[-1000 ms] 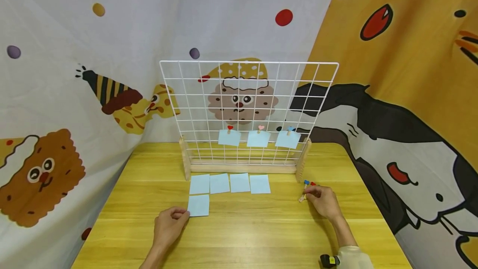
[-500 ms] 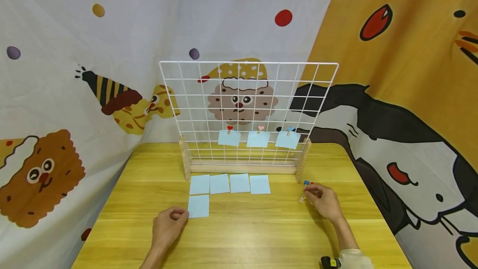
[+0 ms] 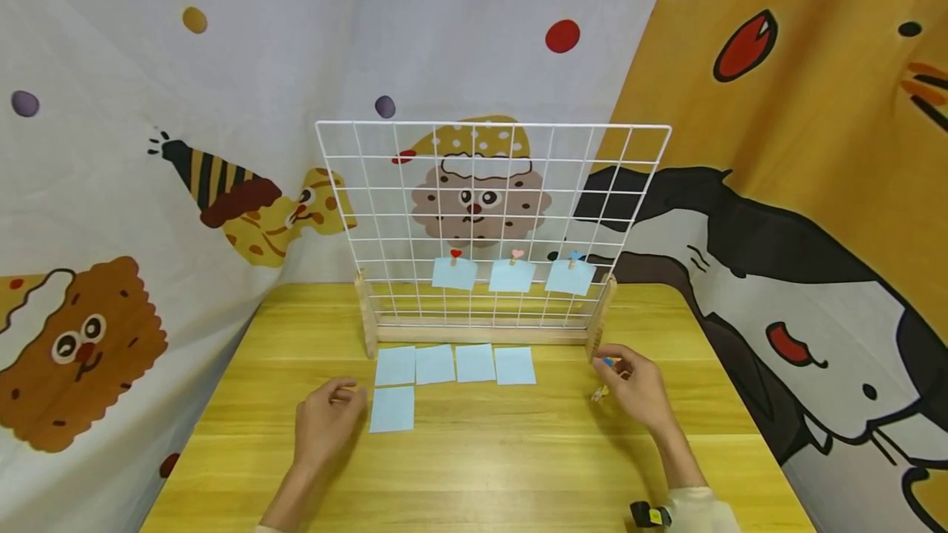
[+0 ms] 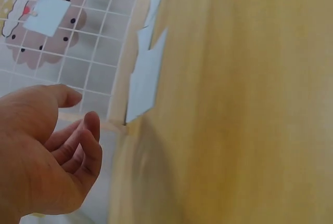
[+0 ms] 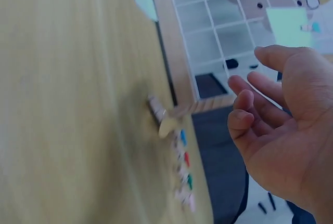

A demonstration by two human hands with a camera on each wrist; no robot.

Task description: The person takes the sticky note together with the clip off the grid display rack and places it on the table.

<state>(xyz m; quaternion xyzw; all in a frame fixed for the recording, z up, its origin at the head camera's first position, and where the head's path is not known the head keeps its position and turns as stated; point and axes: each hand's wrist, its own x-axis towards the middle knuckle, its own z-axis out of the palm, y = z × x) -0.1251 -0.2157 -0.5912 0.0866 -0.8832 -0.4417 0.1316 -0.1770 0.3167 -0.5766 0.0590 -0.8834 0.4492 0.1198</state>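
My left hand (image 3: 322,426) hovers just left of a pale blue paper square (image 3: 392,410), its fingers loosely bent with nothing between them. Several more squares (image 3: 434,363) lie in a row behind that one. At the right, my right hand (image 3: 635,389) is over the small clothespins (image 3: 600,393) and partly hides them. In the right wrist view its thumb and fingers (image 5: 242,99) stand apart, holding nothing. Below it, a clothespin with a yellowish top (image 5: 167,126) lies beside others with blue, red, green and pink tops (image 5: 186,174).
A white wire grid (image 3: 492,212) stands in a wooden base (image 3: 489,334) at the table's back. Three paper squares (image 3: 513,276) hang on it from clothespins. A printed curtain (image 3: 281,39) hangs behind the wooden table (image 3: 504,467).
My left hand has drawn back and up from the nearest paper square's edge. My right hand has lifted slightly from the clothespins, its thumb and fingers spreading apart.
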